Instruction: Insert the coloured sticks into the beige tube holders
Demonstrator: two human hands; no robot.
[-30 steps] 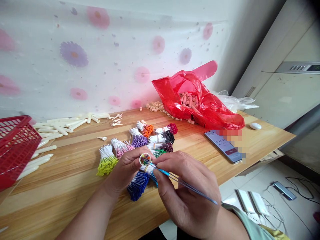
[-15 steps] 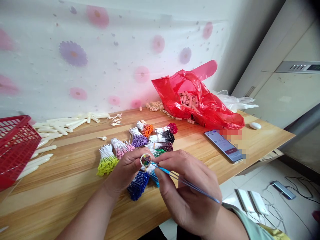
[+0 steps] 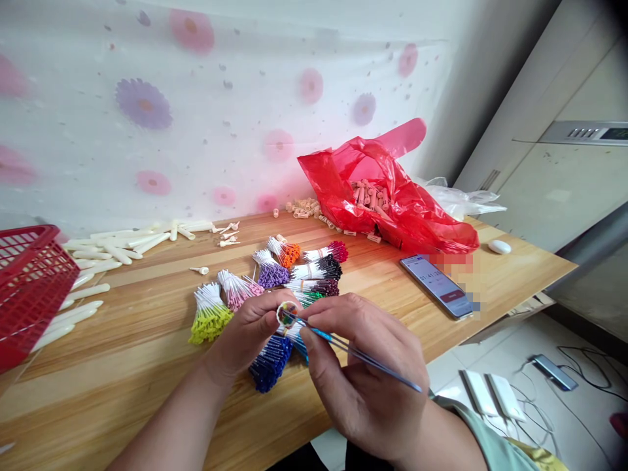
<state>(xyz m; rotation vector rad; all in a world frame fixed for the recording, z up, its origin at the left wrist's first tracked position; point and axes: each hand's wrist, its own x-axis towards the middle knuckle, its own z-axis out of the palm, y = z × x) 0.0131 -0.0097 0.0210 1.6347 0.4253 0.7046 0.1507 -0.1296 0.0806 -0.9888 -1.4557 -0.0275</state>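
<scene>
My left hand [image 3: 249,328] pinches a small cream-coloured round piece [image 3: 279,316], its open end facing me and multicoloured bits showing inside. In my right hand [image 3: 375,369] is a pair of metal tweezers [image 3: 366,358], whose points reach into that opening. Whether the tips grip anything cannot be made out. Around and behind my hands lie bundles of thin white sticks with coloured tips: yellow-green [image 3: 210,317], pink [image 3: 239,291], purple [image 3: 273,271], orange [image 3: 287,252], black [image 3: 324,268] and dark blue [image 3: 269,363]. My hands partly hide the green and light blue bundles.
Long cream tubes [image 3: 118,252] lie beside a red basket [image 3: 36,288] on the left. Toward the back stands a red plastic bag [image 3: 417,216] of small slotted pieces [image 3: 371,196], with more alongside. A phone [image 3: 436,285] and a white oval object [image 3: 499,246] are on the right.
My right hand and the tweezers have shifted slightly left, toward the round piece. The left hand keeps its pinch on the piece, almost still.
</scene>
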